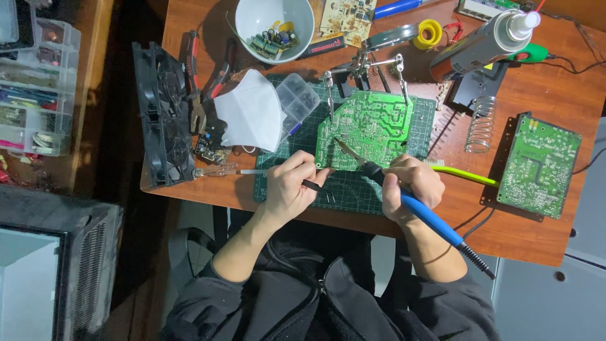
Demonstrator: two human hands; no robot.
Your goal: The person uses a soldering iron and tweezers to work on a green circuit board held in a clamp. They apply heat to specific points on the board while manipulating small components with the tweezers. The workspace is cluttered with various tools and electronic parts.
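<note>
Soldering on a green circuit board [366, 126] at mid-desk.
Left hand [287, 186] pinching black tweezers [317, 188] beside the board's near edge; right hand [410, 186] closed around a blue-handled soldering iron [404, 199], tip on the board (clamped upright in a helping-hands stand [366, 63]).

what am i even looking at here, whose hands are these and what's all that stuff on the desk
This is one picture from a camera worn on a person's head, looking down at their own two bare hands over a wooden desk. The right hand grips a blue-handled soldering iron, its tip on a green circuit board clamped upright over a green cutting mat. The left hand holds black tweezers at the board's edge. Around lie a white face mask, a white bowl of small parts, a black fan, a spray can and a second board.
</note>
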